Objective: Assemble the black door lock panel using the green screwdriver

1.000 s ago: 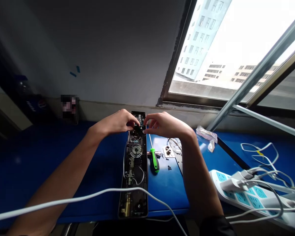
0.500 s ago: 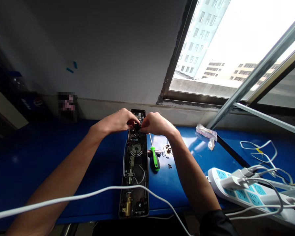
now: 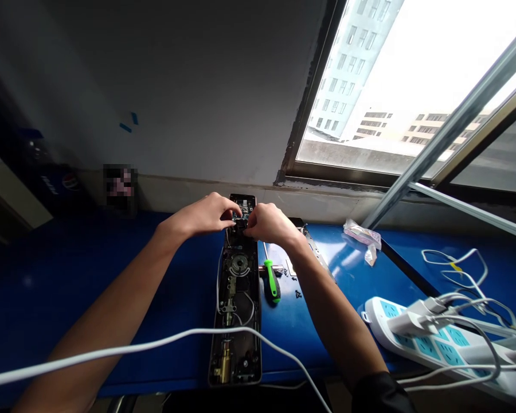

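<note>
"Black circuitry under both hands, then?"

"Yes. The left hand curves down over the far end of the open electronic door lock, and the right hand meets it there, fingers drawn narrow. Whether they hold anything, I cannot tell (too hidden)."

"And the lock?"

"Flat on the blue tabletop, its near end by the front edge, a white cable lying across it."

"What's beside it?"

"A green-handled screwdriver just right of the lock, small screws next to that. Toward the right end of the tabletop, well apart, sits a white power strip with teal panels."
</note>
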The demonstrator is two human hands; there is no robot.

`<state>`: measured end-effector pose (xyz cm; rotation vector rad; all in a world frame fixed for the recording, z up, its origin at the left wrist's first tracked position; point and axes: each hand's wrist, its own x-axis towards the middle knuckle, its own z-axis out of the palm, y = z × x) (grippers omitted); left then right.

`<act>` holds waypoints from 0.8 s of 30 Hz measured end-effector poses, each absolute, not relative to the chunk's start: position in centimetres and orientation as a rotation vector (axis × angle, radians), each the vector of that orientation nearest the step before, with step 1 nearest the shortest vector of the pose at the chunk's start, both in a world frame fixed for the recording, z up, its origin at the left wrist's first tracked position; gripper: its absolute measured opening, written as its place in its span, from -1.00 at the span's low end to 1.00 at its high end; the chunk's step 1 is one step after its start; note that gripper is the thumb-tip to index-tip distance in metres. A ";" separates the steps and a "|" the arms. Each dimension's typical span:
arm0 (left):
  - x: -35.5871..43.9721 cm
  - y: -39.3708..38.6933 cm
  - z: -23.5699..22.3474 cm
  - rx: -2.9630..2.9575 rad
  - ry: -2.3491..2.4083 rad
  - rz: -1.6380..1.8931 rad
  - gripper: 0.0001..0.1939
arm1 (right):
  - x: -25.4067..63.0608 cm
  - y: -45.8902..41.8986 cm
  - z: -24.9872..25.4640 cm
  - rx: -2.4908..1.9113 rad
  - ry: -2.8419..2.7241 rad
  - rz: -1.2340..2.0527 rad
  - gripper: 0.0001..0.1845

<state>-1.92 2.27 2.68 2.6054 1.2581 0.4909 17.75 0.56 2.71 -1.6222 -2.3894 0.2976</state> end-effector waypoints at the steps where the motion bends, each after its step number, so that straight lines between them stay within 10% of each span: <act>1: -1.9 2.2 2.7 2.600 1.257 0.479 -0.69 | 17.5 0.6 2.5 -1.633 -2.386 0.276 -0.84; 24: -2.3 2.7 1.7 2.611 1.426 0.428 -0.76 | 16.0 0.4 1.3 -1.800 -2.406 0.218 -0.73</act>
